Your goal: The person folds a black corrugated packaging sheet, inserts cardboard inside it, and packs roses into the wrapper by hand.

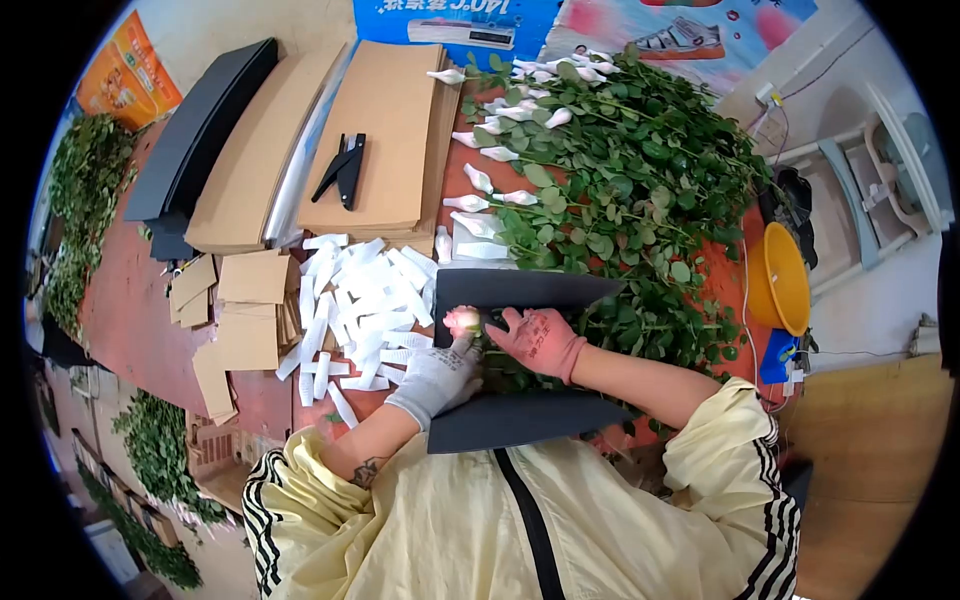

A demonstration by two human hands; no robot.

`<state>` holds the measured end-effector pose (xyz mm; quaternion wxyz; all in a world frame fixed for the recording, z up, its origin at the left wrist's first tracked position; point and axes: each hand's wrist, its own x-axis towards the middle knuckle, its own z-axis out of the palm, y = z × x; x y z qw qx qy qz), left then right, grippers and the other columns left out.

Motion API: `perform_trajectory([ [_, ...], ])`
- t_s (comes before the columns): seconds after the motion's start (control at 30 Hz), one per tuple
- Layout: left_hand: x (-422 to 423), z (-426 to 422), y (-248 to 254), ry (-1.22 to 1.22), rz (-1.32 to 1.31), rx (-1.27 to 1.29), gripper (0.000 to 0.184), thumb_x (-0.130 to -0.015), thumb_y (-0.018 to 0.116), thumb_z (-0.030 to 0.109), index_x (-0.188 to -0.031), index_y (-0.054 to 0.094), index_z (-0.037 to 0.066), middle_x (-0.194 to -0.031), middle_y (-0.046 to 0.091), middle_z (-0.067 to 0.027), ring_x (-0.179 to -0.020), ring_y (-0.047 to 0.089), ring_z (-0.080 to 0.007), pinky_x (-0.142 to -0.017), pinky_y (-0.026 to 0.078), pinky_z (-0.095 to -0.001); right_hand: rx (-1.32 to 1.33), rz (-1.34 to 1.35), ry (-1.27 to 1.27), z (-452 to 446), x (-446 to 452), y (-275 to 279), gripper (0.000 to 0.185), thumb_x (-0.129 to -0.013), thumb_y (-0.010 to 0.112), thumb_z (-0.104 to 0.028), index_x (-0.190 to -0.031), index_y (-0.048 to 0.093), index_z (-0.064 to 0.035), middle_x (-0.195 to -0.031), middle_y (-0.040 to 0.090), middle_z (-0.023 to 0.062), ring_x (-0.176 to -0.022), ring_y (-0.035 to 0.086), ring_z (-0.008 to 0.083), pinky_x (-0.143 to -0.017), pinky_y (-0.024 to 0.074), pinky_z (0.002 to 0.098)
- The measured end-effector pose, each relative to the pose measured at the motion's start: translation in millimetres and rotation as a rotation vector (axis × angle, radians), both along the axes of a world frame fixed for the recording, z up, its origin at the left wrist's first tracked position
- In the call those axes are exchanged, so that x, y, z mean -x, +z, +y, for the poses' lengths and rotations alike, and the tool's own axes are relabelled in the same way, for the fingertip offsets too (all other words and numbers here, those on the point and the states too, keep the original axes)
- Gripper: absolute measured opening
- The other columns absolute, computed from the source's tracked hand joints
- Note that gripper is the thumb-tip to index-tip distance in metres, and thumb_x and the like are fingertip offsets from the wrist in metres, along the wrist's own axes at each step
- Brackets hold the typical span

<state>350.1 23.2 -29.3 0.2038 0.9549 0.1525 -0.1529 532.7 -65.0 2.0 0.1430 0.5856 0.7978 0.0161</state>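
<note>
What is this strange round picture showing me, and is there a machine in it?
No robot here: these are a person's own two gloved hands, seen from a camera worn on their head, looking forward and down. The left hand, in a pale glove, is at the base of a pink rose; its exact grip is unclear. The right hand, in a pink glove, is just beside it. Around them stand raised black flaps. The red table also bears white sleeves, cardboard, a black stapler and leafy stems.
</note>
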Motion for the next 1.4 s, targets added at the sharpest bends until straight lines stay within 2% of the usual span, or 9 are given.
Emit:
perform_trajectory([
  [0.27, 0.8, -1.8, 2.2, -0.01, 0.016, 0.038, 0.061, -0.081, 0.057, 0.041, -0.131, 0.042, 0.01, -0.14, 0.035, -0.0168, -0.091, 0.064, -0.0283, -0.076, 0.05, -0.0426, -0.145, 0.087, -0.008, -4.1, -15.0, -38.4, 0.04, -0.086, 0.039, -0.019, -0.124, 0.051, -0.0229, -0.096, 0.056, 0.0121, -0.073, 0.06, 0.0243, -0.062, 0.0467, 0.0349],
  [0.73, -2.6, 1.6, 5.3, -0.031, 0.1, 0.069, 0.066, -0.082, 0.057, 0.038, -0.137, 0.035, 0.01, -0.149, 0.019, -0.0138, -0.109, 0.056, -0.0295, -0.089, 0.046, -0.0397, -0.094, 0.124, -0.093, 2.1, -14.2, -69.4, 0.031, -0.087, 0.041, -0.019, -0.114, 0.055, -0.018, -0.101, 0.056, 0.013, -0.078, 0.062, 0.0257, -0.066, 0.0481, 0.0354],
  [0.87, -0.2, 17.1, -10.2, 0.01, -0.07, 0.172, 0.049, -0.082, 0.057, 0.031, -0.126, 0.049, 0.011, -0.147, 0.026, -0.0122, -0.11, 0.054, -0.0314, -0.091, 0.044, -0.0414, 0.071, 0.067, -0.2, -0.9, -1.0, -33.6, 0.031, -0.087, 0.042, -0.019, -0.113, 0.054, -0.0098, -0.104, 0.057, 0.0143, -0.084, 0.062, 0.0276, -0.071, 0.0482, 0.0388],
  [0.97, -4.0, 27.0, 5.5, 0.062, -0.145, 0.284, 0.039, -0.084, 0.056, 0.025, -0.117, 0.058, 0.006, -0.124, 0.054, -0.0166, -0.11, 0.053, -0.0347, -0.094, 0.042, -0.0387, 0.142, 0.153, -0.201, -10.0, 2.7, 29.9, 0.042, -0.088, 0.04, -0.028, -0.125, 0.05, -0.0096, -0.111, 0.056, 0.0159, -0.092, 0.06, 0.0224, -0.082, 0.0449, 0.0335],
  [1.07, 2.3, 35.7, 4.0, 0.071, -0.276, 0.271, 0.038, -0.083, 0.057, 0.025, -0.116, 0.059, 0.005, -0.119, 0.057, -0.0164, -0.107, 0.056, -0.034, -0.092, 0.043, -0.0383, -0.053, 0.4, -0.223, -45.5, -7.1, 88.8, 0.051, -0.083, 0.053, -0.037, -0.127, 0.049, -0.0116, -0.127, 0.051, 0.0111, -0.108, 0.054, 0.0195, -0.092, 0.0405, 0.0333],
  [1.23, 60.5, 80.9, 45.0, 0.436, -0.484, 0.484, 0.027, -0.085, 0.057, 0.011, -0.109, 0.062, 0.0, -0.099, 0.065, -0.0108, -0.087, 0.063, -0.0176, -0.076, 0.049, -0.0284, -0.131, 1.083, -0.514, -111.1, -38.8, 134.5, 0.053, -0.072, 0.064, -0.017, -0.12, 0.051, -0.0006, -0.123, 0.054, 0.0129, -0.113, 0.051, 0.0271, -0.096, 0.0385, 0.0367],
  [1.27, 75.4, 95.4, 41.2, 0.596, -0.563, 0.56, 0.026, -0.084, 0.056, 0.013, -0.107, 0.062, 0.0, -0.102, 0.064, -0.0165, -0.094, 0.063, -0.0248, -0.082, 0.048, -0.0318, -0.19, 1.41, -0.533, -125.8, -44.6, 118.8, 0.061, -0.077, 0.069, -0.021, -0.122, 0.041, 0.0096, -0.113, 0.058, 0.0175, -0.106, 0.056, 0.0229, -0.092, 0.0428, 0.0366],
  [1.33, 104.7, 132.7, 40.2, 0.768, -0.657, 0.343, 0.031, -0.082, 0.058, 0.016, -0.109, 0.06, 0.0, -0.108, 0.062, -0.0189, -0.1, 0.06, -0.0297, -0.086, 0.047, -0.0348, -0.442, 1.252, -0.591, -161.2, -60.4, 70.3, 0.056, -0.077, 0.069, -0.018, -0.118, 0.045, 0.0096, -0.105, 0.061, 0.0179, -0.095, 0.061, 0.0241, -0.083, 0.0491, 0.0336],
  [1.4, 146.9, 183.0, 23.7, 0.835, -0.632, 0.051, 0.036, -0.08, 0.059, 0.018, -0.111, 0.059, 0.0, -0.111, 0.06, -0.0197, -0.103, 0.058, -0.0317, -0.089, 0.046, -0.0368, -0.46, 1.586, -0.697, -155.2, -34.7, 78.7, 0.051, -0.076, 0.069, -0.021, -0.113, 0.051, 0.0086, -0.099, 0.062, 0.0157, -0.089, 0.063, 0.0219, -0.078, 0.0502, 0.0306],
])
